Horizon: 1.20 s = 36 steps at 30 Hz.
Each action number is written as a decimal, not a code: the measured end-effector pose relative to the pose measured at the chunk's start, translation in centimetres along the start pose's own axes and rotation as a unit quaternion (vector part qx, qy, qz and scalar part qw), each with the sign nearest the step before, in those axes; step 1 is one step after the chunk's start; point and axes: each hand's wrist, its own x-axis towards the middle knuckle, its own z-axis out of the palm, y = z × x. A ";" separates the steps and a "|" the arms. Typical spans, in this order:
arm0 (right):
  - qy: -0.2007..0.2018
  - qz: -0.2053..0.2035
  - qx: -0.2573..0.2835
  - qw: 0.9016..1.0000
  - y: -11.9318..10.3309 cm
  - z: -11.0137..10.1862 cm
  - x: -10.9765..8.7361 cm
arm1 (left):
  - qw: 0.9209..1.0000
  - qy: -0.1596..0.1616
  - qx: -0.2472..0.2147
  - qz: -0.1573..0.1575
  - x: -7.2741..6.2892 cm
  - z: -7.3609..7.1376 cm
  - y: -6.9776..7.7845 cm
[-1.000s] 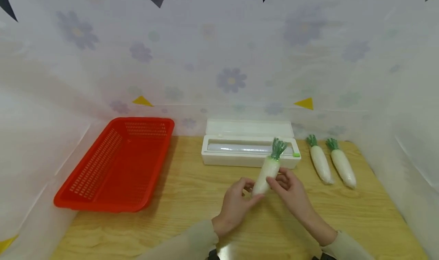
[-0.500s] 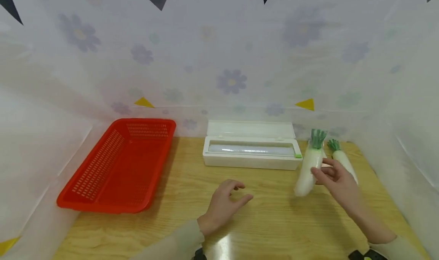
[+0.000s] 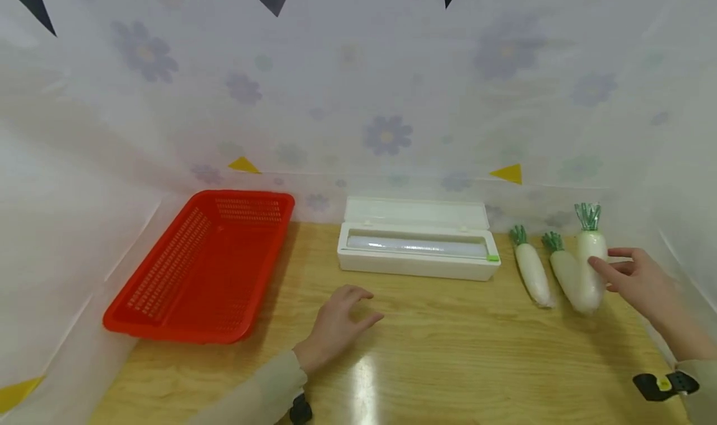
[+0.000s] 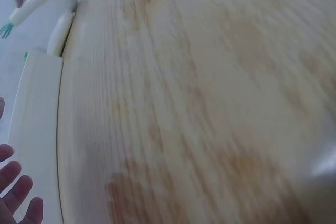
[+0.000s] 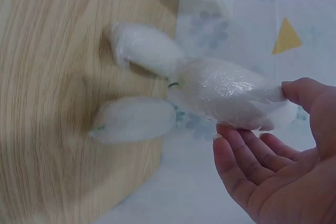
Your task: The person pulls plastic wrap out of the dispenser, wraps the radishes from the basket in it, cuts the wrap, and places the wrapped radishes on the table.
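Observation:
My right hand [image 3: 638,282] grips a white radish [image 3: 591,263] with green tops, held upright above the table at the far right. In the right wrist view clear plastic film covers this radish [image 5: 226,93], pinched between thumb and fingers. It partly overlaps a second radish [image 3: 564,272] lying on the table, and a third radish [image 3: 532,272] lies just left of that. Both lying radishes look film-wrapped too. My left hand [image 3: 338,322] hovers over the middle of the table, thumb and fingers apart, holding nothing.
A white cling film box [image 3: 417,263] with its lid up stands at the back, a roll [image 3: 417,246] inside. On the left sits a red plastic basket [image 3: 241,331]. A pale flowered curtain [image 3: 313,120] encloses the wooden table [image 3: 448,363].
My right hand has carried the wrapped radish from the middle to the far right, beyond the two lying ones. My left hand has let go of it and drawn back left.

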 end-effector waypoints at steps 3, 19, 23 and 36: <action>0.013 0.016 -0.042 0.999 1.7 -0.6 1.0 | 1.000 -0.003 0.015 -0.007 0.0 -0.6 -0.5; 0.014 0.050 -0.156 0.986 7.9 0.8 3.4 | 0.999 0.011 0.043 -0.020 -1.4 -1.4 -1.9; 0.002 0.063 -0.162 0.985 8.1 1.3 3.5 | 0.999 0.009 0.042 -0.019 -1.5 -1.6 -2.0; -0.021 0.055 -0.168 0.984 8.8 2.1 3.9 | 0.999 0.007 0.047 -0.004 -1.4 -1.7 -2.1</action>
